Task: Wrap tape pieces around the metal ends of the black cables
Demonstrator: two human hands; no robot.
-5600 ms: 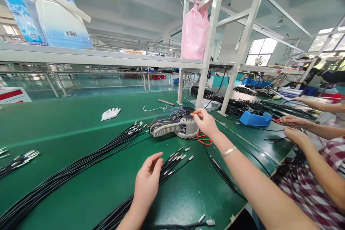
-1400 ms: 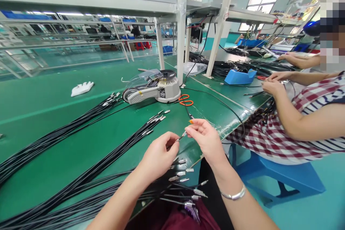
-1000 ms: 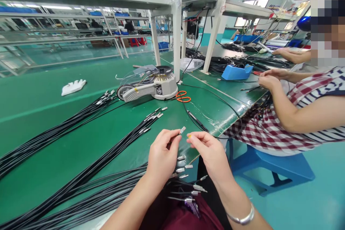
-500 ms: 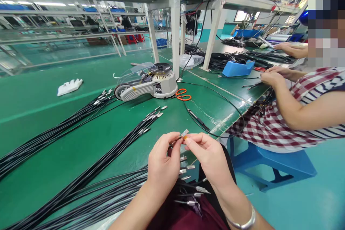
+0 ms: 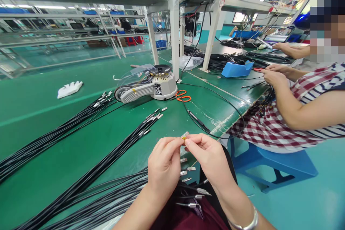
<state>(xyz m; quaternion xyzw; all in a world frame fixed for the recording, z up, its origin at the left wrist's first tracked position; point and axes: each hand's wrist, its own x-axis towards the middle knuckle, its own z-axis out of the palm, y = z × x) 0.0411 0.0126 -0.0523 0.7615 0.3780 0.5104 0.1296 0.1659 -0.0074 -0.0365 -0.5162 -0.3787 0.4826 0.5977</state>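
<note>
My left hand [image 5: 165, 160] and my right hand [image 5: 208, 156] meet fingertip to fingertip over the bench edge. Between them is the metal connector [image 5: 185, 135] of a cable, with a small bit of amber tape at its base. The left fingers pinch just behind the connector; its cable is hidden in that hand. My right thumb and forefinger press together on the amber tape. Below my hands, a bundle of black cables [image 5: 115, 190] with silver connector ends lies across the bench edge and my lap.
Two more cable bundles [image 5: 64, 124] [image 5: 115, 154] lie on the green bench. Beyond stand a tape dispenser machine [image 5: 151, 84], orange-handled scissors [image 5: 183, 96], a black pen [image 5: 198, 120] and a white glove [image 5: 70, 89]. At right, a co-worker's hands [image 5: 275, 75] work near a blue tape holder [image 5: 237, 69].
My left fingers have closed further over the tape at the connector's base, and the left forefinger now lies straighter. The connector sits slightly lower. My right hand keeps its pinch.
</note>
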